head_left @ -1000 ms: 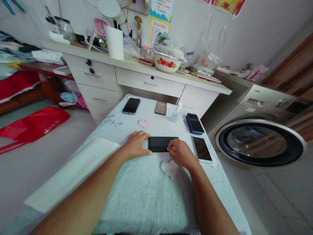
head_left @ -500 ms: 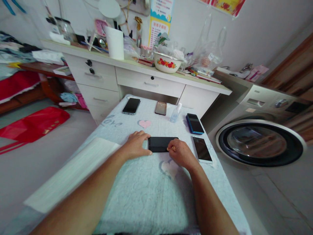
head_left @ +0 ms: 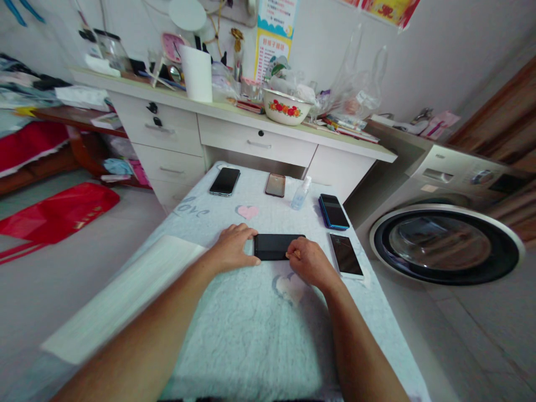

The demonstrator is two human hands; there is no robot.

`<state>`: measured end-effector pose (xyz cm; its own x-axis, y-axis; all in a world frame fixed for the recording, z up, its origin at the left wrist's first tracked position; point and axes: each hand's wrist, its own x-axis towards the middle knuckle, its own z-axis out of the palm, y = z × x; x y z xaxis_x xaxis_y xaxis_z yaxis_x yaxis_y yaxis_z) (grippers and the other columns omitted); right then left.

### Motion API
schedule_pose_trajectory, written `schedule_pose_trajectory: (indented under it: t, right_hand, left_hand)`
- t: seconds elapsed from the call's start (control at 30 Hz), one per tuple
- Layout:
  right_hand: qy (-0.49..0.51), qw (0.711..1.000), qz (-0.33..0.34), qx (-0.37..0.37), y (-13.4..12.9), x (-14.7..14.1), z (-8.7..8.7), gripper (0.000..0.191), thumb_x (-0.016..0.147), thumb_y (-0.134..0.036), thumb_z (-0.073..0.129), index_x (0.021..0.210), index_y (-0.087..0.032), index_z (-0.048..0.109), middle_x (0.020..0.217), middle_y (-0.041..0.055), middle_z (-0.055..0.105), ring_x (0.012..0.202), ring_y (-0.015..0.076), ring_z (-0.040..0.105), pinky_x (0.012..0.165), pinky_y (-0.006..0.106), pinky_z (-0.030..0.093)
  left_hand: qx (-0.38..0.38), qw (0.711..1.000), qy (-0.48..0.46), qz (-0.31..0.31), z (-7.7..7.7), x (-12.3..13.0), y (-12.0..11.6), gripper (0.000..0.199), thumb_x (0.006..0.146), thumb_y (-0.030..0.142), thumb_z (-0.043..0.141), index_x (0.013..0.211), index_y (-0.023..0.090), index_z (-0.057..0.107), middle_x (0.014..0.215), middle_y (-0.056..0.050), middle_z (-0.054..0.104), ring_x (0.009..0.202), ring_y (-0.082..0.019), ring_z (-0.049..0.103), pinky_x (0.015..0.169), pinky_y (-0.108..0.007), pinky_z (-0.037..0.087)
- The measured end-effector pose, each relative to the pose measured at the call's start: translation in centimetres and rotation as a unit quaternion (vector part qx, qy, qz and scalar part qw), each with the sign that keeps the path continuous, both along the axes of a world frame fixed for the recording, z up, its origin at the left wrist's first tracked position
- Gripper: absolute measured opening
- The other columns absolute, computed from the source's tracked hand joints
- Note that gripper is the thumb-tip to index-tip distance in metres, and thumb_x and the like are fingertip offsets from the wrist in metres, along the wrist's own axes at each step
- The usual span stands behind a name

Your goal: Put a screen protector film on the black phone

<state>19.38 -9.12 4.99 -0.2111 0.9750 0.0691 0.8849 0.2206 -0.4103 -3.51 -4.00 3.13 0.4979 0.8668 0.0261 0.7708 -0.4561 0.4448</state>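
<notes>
A black phone [head_left: 271,247] lies flat and sideways on the cloth-covered table, screen up. My left hand [head_left: 235,247] holds its left end, thumb at the near corner and fingers at the far corner. On the right end of the screen rests my right hand [head_left: 307,259], its fingers curled together; what they pinch, if anything, is hidden. To the right lie a white-edged phone [head_left: 347,255] and, beyond it, a blue-edged phone [head_left: 334,211]. A clear spray bottle [head_left: 300,195] stands behind my right hand, beside a brown-edged phone or case [head_left: 275,185].
Another dark phone [head_left: 225,181] lies at the table's far left. A pale strip [head_left: 125,296] runs along the left under my forearm. Behind the table [head_left: 251,335] is a white cabinet [head_left: 259,139] bearing a flowered bowl [head_left: 287,107]. A washing machine [head_left: 444,240] stands right.
</notes>
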Motion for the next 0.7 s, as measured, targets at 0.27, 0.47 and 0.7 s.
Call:
schedule_pose_trajectory:
  t: [0.27, 0.47, 0.7]
  right_hand:
    - [-0.001, 1.0, 0.0, -0.004, 0.03, -0.02, -0.04, 0.015, 0.075, -0.011, 0.051, 0.077, -0.018, 0.064, 0.081, 0.0033, 0.062, 0.076, 0.0136, 0.056, 0.068, 0.022, 0.036]
    - [-0.005, 1.0, 0.001, -0.008, -0.01, -0.04, 0.12, 0.013, 0.076, -0.012, 0.052, 0.077, -0.018, 0.064, 0.082, 0.0033, 0.063, 0.076, 0.0135, 0.056, 0.068, 0.022, 0.035]
    - [-0.016, 1.0, -0.001, -0.003, -0.01, -0.21, 0.31, 0.013, 0.077, -0.013, 0.053, 0.078, -0.018, 0.065, 0.083, 0.0036, 0.063, 0.076, 0.0136, 0.056, 0.068, 0.023, 0.035]
  left_hand:
    - [0.005, 1.0, -0.004, -0.004, -0.14, -0.04, 0.09, 0.064, 0.06, 0.047, 0.07, 0.116, 0.02, 0.056, 0.109, -0.007, 0.059, 0.105, -0.027, 0.051, 0.089, -0.037, 0.039]
    - [0.005, 1.0, -0.006, -0.001, -0.19, -0.07, 0.16, 0.065, 0.059, 0.047, 0.071, 0.116, 0.02, 0.056, 0.109, -0.007, 0.058, 0.104, -0.026, 0.051, 0.088, -0.036, 0.039]
    - [0.001, 1.0, -0.005, -0.005, 0.11, -0.05, 0.06, 0.064, 0.06, 0.047, 0.069, 0.116, 0.02, 0.055, 0.109, -0.007, 0.058, 0.104, -0.027, 0.051, 0.088, -0.037, 0.039]
